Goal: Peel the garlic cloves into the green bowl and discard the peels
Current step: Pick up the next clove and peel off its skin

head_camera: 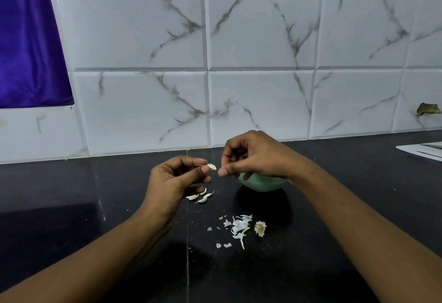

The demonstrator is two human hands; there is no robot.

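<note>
Bowl (260,184) behind peels (239,227) (cloves (199,197) lie left).

Marbled wall tiles (260,27), black countertop (71,195)

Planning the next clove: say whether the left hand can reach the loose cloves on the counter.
Probably yes: the loose cloves lie uncovered right beside the left hand, though its fingers pinch a clove.

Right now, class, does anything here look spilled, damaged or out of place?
Garlic peels lie scattered on the black counter beside a dried root stub, not yet discarded. At far right, one wall tile looks chipped.
</note>
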